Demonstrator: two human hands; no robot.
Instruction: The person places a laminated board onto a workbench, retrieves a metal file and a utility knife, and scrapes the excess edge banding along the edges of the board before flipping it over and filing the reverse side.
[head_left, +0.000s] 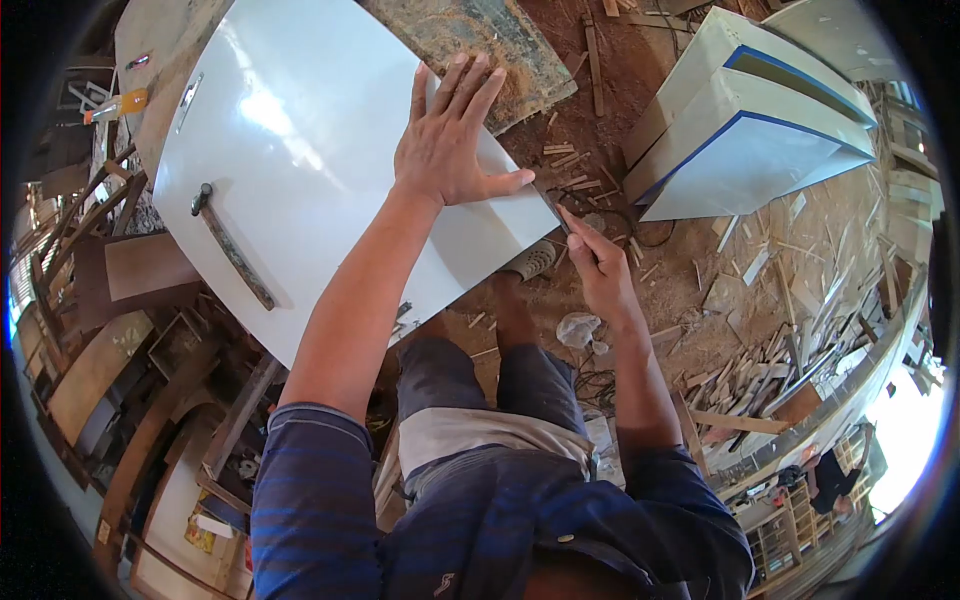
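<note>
A glossy white panel [330, 130] lies before me. My left hand [445, 140] rests on it near its right edge, fingers spread and thumb stretched toward the corner. Just past that corner is my right hand [600, 265], closed, with fingers pressed together along the panel's edge. Something thin and dark shows at its fingertips, too small to name. A hammer [235, 245] with a worn handle lies on the left part of the panel. Close to the far left edge sits a small metal plate [189, 102].
Two white box-like pieces with blue edging [750, 150] stand at the right. Wood offcuts [770, 360] litter the dirt floor. A stained board [480, 50] lies beyond the panel, an orange bottle [117, 105] at far left. Another person [832, 482] is in the lower right background.
</note>
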